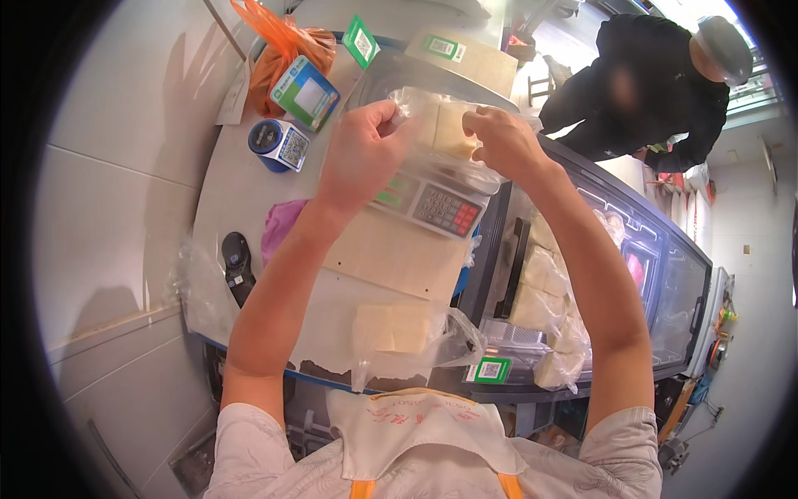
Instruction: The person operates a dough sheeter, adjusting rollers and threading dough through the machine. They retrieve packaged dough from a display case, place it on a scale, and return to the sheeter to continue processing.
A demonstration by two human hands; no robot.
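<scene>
Apron (424, 426) nearside of scale (447, 211); above scale, pinching bag (418, 110) around block (451, 126) with left hand (362, 150); curled right hand (509, 143), pinch unclear; apparently bagging, next needing even tension.

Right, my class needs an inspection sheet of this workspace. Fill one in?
Surface: pale blue-edged counter, bearing a flat beige board.
Job's things: clear plastic bag around a cream rectangular block, at the pale electronic scale.
Clutter: orange plastic bag, blue-and-white cylindrical device, black handheld device.
Hands: left hand pinches the clear plastic bag; right hand at the block, grip unclear.
Cables: cannot tell; far-right details too small.
Surroundings: black-clothed person in grey cap, upper right; black-framed, clear-lidded case holding bagged cream blocks.
</scene>
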